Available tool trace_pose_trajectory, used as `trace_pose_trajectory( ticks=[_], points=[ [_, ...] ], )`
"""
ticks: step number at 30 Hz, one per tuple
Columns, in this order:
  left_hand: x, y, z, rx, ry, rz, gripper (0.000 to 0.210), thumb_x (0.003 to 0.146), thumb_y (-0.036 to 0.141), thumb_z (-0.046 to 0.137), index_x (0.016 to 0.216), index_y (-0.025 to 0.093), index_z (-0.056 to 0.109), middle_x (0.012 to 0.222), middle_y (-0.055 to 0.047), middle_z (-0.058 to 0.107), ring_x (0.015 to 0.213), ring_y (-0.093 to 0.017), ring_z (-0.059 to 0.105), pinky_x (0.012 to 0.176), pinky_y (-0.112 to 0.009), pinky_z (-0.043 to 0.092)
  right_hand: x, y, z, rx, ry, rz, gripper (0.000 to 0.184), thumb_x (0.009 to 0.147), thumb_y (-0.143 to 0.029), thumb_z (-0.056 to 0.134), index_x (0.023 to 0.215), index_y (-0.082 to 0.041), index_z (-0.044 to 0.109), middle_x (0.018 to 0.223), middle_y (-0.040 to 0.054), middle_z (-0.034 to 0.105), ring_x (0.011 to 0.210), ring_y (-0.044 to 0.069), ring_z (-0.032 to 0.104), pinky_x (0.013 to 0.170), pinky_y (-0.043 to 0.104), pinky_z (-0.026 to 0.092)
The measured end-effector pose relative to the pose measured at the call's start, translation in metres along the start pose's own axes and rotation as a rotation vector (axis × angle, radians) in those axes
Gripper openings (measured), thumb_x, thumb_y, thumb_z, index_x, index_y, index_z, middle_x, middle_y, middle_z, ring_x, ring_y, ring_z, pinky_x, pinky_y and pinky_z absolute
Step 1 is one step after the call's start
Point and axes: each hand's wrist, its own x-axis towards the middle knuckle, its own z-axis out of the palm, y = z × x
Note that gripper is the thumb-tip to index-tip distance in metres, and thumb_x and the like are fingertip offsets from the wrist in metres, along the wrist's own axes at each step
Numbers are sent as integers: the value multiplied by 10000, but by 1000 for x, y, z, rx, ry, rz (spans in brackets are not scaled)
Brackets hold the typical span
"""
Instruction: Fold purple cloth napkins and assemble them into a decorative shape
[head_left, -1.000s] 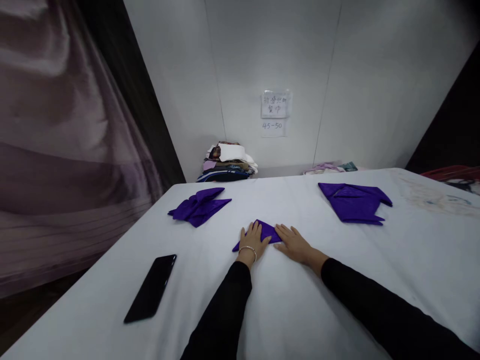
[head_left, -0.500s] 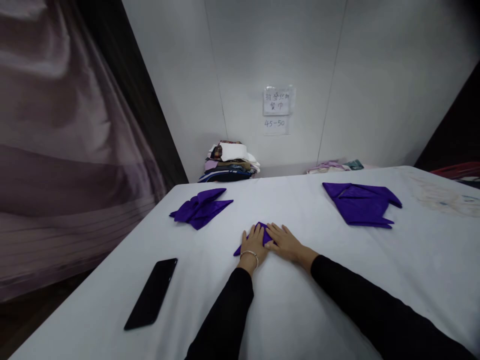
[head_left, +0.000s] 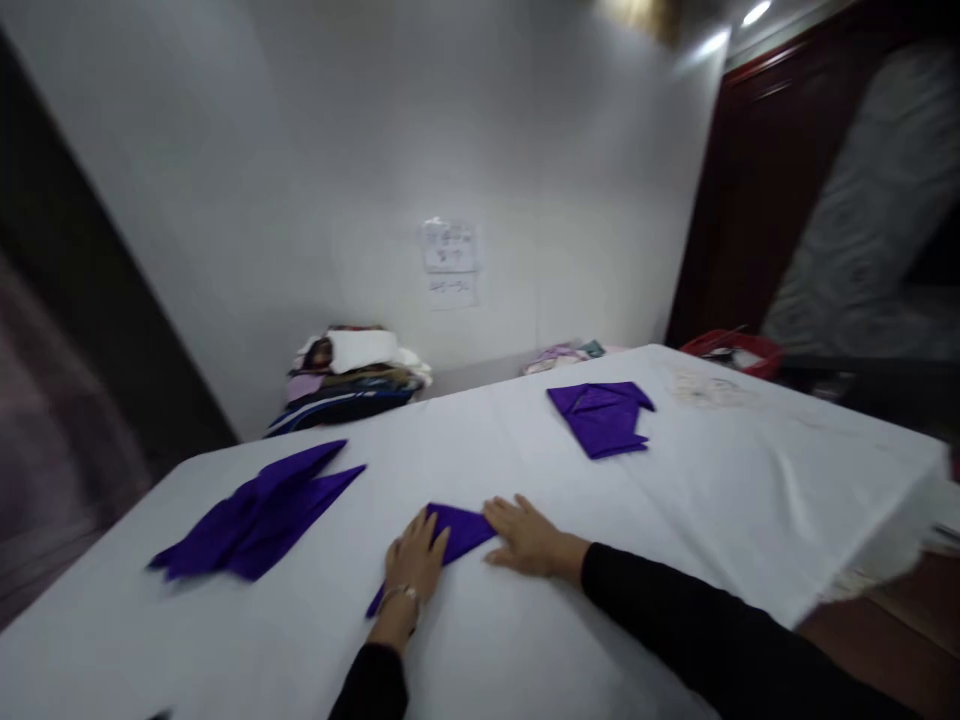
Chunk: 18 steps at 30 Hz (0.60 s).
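A purple cloth napkin (head_left: 459, 532), folded into a flat pointed shape, lies on the white-covered table under my hands. My left hand (head_left: 415, 560), with a bracelet at the wrist, rests flat on its left part, fingers spread. Part of the napkin's left point shows below that wrist. At the opposite corner, my right hand (head_left: 523, 538) lies flat with its fingertips touching the tip. Neither hand grips the cloth.
A folded purple napkin (head_left: 259, 510) lies to the left, another folded purple napkin (head_left: 606, 418) to the far right. Behind the white tablecloth (head_left: 465, 460) are a clothes pile (head_left: 352, 375) and a red basket (head_left: 735, 350). Paper signs (head_left: 450, 262) hang on the wall.
My view has swung to the right, and the phone has nearly left the picture. My hands have moved apart, the right one sliding out to the napkin's right tip, uncovering its middle.
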Motion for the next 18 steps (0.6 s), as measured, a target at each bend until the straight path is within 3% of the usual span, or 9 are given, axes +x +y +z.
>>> trace_pose_trajectory(
  ticks=[4,7,9,11,13,15,18],
  points=[
    [27,-13,-3,-37,104,-50,571,818,330,384,1333,88,332,1320,-146,469,1184,-248,461,967,-368,369,3,0,-4,27,54,-23,781,835,-623,353,1424,-154,144,1460,142,210,1345,248,136,1071,472,24],
    [44,-18,-13,-202,-20,-159,533,727,334,494,1185,59,491,1071,-149,641,1004,-268,592,859,-340,450,2,-1,-9,56,76,-43,760,842,-601,368,1417,-147,165,1454,150,226,1342,255,145,1067,484,21],
    [46,-18,-25,-327,-102,-144,387,683,327,530,991,102,596,898,-106,691,913,-265,626,828,-328,464,-2,-3,-14,113,78,-46,738,845,-566,399,1412,-146,183,1453,154,229,1339,268,147,1062,499,28],
    [40,-12,-39,-390,-93,-86,291,685,357,525,883,160,608,811,-65,692,850,-260,635,799,-339,470,-7,-7,-17,231,130,-12,735,824,-554,449,1399,-154,225,1451,149,236,1333,280,157,1061,496,59],
    [26,0,-51,-364,16,0,272,719,406,488,867,202,589,808,-42,676,804,-250,630,744,-353,478,-13,-13,-17,462,248,82,680,801,-583,461,1335,-176,356,1405,130,340,1293,280,258,1049,466,158],
    [9,17,-55,-276,194,153,245,751,410,451,851,224,575,821,-34,654,782,-237,613,691,-351,474,-18,-19,-16,862,304,208,619,787,-648,412,1182,-183,515,1236,115,526,1145,269,458,960,441,325],
    [-18,47,-44,-106,453,552,132,761,277,445,792,238,566,743,-16,616,717,-209,579,649,-333,449,-27,-23,-19,1602,182,252,702,759,-745,295,1049,-172,578,994,91,629,891,234,601,770,419,459]
  ],
)
